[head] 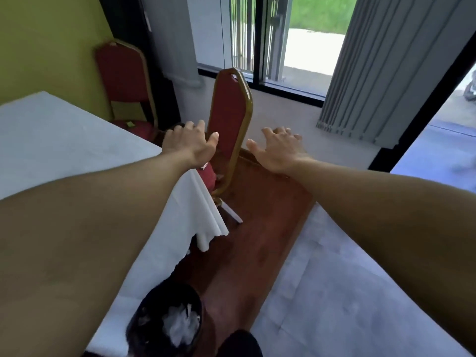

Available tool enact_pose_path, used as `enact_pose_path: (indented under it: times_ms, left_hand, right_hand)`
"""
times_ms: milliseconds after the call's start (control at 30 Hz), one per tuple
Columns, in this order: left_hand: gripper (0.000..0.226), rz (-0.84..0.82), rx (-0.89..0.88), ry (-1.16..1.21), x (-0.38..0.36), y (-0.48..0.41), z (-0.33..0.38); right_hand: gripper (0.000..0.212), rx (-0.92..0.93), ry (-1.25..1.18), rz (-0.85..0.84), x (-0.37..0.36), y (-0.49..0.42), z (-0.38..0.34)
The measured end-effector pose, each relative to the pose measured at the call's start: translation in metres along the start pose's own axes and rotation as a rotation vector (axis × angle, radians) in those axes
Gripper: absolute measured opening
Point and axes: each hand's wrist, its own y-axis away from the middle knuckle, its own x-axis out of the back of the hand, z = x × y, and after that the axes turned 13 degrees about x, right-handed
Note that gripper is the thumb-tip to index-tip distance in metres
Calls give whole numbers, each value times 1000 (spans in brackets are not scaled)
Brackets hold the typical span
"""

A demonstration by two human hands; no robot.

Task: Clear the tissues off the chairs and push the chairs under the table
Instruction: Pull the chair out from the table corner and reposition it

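Note:
A red chair with a gold frame [229,117] stands at the far corner of the white-clothed table [51,140], its seat partly under the hanging cloth. My left hand [190,143] reaches out with fingers spread, just left of the chair's backrest, thumb close to its edge. My right hand [278,148] is stretched out open to the right of the backrest, holding nothing. A second red chair [123,81] stands by the yellow wall with a small greenish scrap [129,123] on its seat. A black bin [167,323] holds crumpled white tissues.
Another white-clothed table [347,292] lies at the right. A strip of reddish wooden floor [252,228] runs between the two tables. Grey vertical blinds [386,68] and a glass sliding door [257,39] are beyond the chair.

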Motion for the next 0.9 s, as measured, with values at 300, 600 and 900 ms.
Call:
enact_pose_path:
  times_ms: [300,600,900]
  left_hand:
    - [68,84,27,-1,-2,-101,70]
    - [69,76,124,61,21,-237,123]
    - [69,96,199,72,20,-355,149]
  right_hand:
    - [84,125,22,58,14,-106,62]
    - [76,238,-6,68,40,-261,113]
    - [82,297,-19,84,30,-401,159]
